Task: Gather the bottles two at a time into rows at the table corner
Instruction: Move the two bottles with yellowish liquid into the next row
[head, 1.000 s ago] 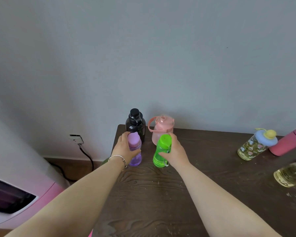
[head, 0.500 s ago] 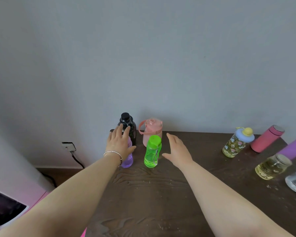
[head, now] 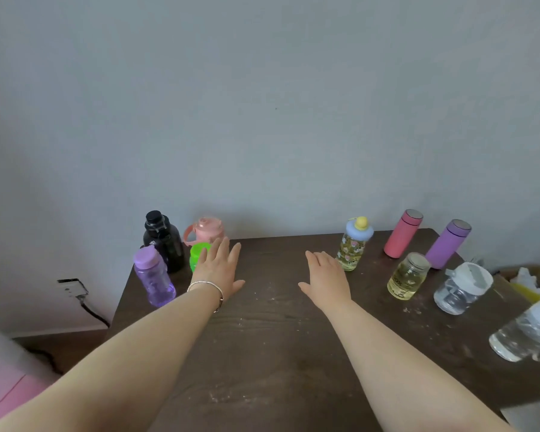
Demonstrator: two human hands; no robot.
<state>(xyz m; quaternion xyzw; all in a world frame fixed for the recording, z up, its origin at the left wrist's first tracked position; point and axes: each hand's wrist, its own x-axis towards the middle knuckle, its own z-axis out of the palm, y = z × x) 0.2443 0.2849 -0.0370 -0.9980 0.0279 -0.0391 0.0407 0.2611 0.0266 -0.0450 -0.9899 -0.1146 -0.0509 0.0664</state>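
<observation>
Four bottles parked at the far left corner of the dark wooden desk point(head: 262, 338): black bottle point(head: 162, 241) and pink handled bottle point(head: 205, 230) in the back row by the wall, purple bottle point(head: 154, 280) and green bottle point(head: 198, 255) in front of them. All upright as far as can be told, though the green one mostly hidden behind the left hand point(head: 220, 269). Left hand flat and spread over the desk, palm down, holding nothing, thin silver bracelet point(head: 206, 286) at the wrist. Right hand point(head: 325, 277) same deal, fingers loosely fanned, empty, hovering just beside the floral bottle with the blue and yellow lid point(head: 353, 244). Can't tell if fingertips actually touch that one.

Rest of the bunch over on the right, well apart from the corner group: pink flask point(head: 402, 233) and purple flask point(head: 448, 244) near the back edge, both looking tilted (probably just the wide lens). Yellowish jar-like bottle point(head: 407, 280) in front of them, then a clear bottle with a white lid point(head: 460, 288), and another clear bottle point(head: 524, 335) cut off by the right edge. Some crumpled white and yellow stuff point(head: 533, 285) at the far right, too blurry to make out. Wall socket with a black cable point(head: 74, 288) down left of the desk.
</observation>
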